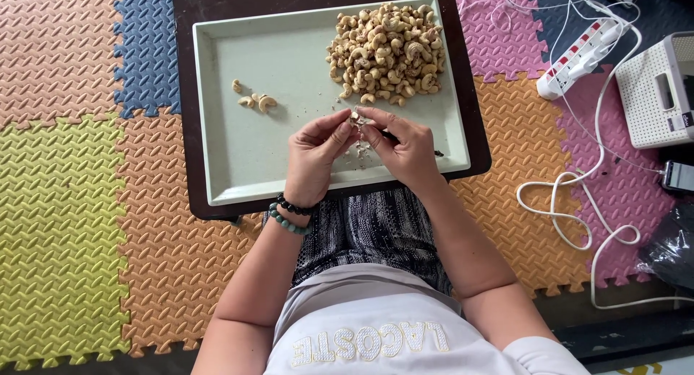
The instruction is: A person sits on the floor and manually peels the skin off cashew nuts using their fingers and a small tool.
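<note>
Here both hands, left hand (313, 156) and right hand (403, 145), pinch one cashew (355, 118).

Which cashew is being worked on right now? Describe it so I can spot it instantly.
Start at the pale green tray on the dark low table. Just below the big heap of cashews, the left hand and right hand meet; the cashew is pinched between their fingertips, the only nut lifted off the tray, unlike the small loose cluster at left.
</note>
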